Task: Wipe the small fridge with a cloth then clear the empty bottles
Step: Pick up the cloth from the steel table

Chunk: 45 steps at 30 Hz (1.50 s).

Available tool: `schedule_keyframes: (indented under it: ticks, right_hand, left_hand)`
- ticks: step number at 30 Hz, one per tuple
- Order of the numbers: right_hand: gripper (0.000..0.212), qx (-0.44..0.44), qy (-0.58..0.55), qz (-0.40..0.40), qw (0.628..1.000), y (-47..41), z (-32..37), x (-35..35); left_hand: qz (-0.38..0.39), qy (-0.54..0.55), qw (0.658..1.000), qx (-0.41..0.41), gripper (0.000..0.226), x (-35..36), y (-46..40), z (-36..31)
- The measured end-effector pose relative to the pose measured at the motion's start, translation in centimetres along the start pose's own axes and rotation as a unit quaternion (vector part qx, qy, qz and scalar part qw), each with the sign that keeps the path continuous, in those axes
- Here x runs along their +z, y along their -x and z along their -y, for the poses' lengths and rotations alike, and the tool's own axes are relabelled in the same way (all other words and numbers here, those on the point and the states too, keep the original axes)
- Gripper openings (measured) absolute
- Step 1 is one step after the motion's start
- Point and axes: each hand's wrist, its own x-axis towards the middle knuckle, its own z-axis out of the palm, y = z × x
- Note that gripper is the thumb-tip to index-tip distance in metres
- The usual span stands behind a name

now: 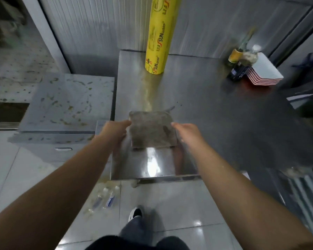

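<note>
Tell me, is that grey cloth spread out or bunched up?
Spread out. The cloth lies flat on the steel top, left hand and right hand at its sides.

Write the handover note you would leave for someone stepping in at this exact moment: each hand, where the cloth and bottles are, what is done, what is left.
Left hand: its grip holds the left edge of the grey cloth.
Right hand: holds the cloth's right edge.
The cloth lies spread flat on the steel top of the small fridge, near its front edge.
Bottles: two plastic bottles lie on the floor tiles by the fridge's front left corner; more bottles stand at the back right of the top, beside a stack of paper trays. A yellow wrap roll stands at the back.
Done: cloth placed.
Left: the wiping, as far as I can tell, then clearing the bottles.
</note>
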Motion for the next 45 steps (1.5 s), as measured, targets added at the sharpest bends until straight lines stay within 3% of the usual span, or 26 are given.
schedule_keyframes:
  ticks: [4,6,8,11,14,18,21,24,27,33,35,38,42,45]
  right_hand:
    - [0.021,0.078,-0.105,0.061,0.990,-4.0,-1.0,0.8]
    - [0.022,0.142,-0.154,0.122,0.970,-4.8,-0.3,0.4]
    - [0.027,0.190,-0.151,0.180,0.953,-6.3,0.0,0.1]
    - [0.021,0.190,-0.135,0.253,0.939,-7.2,1.1,0.4]
    - [0.041,0.154,-0.133,0.257,0.945,-8.2,2.8,0.2]
    - [0.009,0.065,-0.227,0.280,0.931,-8.8,5.3,-2.3]
    - [0.013,0.023,-0.186,0.300,0.935,-9.3,5.1,-3.3]
    - [0.023,0.033,-0.121,0.280,0.952,-9.3,3.4,-3.1]
    - [0.026,0.048,-0.080,0.276,0.957,-8.6,1.4,-3.1]
    - [0.038,-0.052,0.154,0.243,0.956,-8.1,-0.2,-3.7]
    - [0.046,-0.128,0.267,0.196,0.935,-7.9,0.4,-3.9]
    - [0.037,-0.255,0.274,0.164,0.913,-7.3,1.0,-3.6]
    - [0.052,-0.438,0.363,0.283,0.772,-6.1,1.8,-1.7]
    - [0.058,-0.449,0.415,0.344,0.713,-5.7,1.6,-0.2]
  left_hand:
    - [-0.009,0.019,0.999,-0.026,0.034,1.6,-1.0,-1.1]
    - [-0.017,0.046,0.997,-0.053,0.036,2.4,-1.3,-1.4]
    - [-0.023,0.084,0.994,-0.059,0.045,3.3,-1.2,-1.5]
    - [-0.040,0.082,0.995,-0.045,0.066,4.2,-1.2,-2.2]
    - [-0.053,0.161,0.985,-0.008,0.025,4.4,0.0,-3.8]
    - [-0.052,0.298,0.952,0.049,0.010,3.6,1.7,-6.3]
    - [-0.065,0.280,0.956,0.058,0.009,3.8,2.5,-6.7]
    - [-0.085,0.233,0.968,0.018,0.037,4.7,2.5,-5.0]
    - [-0.120,0.148,0.982,-0.016,0.030,5.5,2.6,-2.3]
    - [-0.128,-0.048,0.990,-0.046,0.047,5.9,3.9,0.8]
    - [-0.132,-0.074,0.987,-0.062,0.051,5.9,4.1,1.2]
    - [-0.138,-0.100,0.983,-0.071,0.049,6.0,4.0,1.0]
    - [-0.133,-0.019,0.985,-0.107,0.041,6.2,4.2,0.4]
    - [-0.133,0.118,0.974,-0.139,0.029,6.2,5.0,0.0]
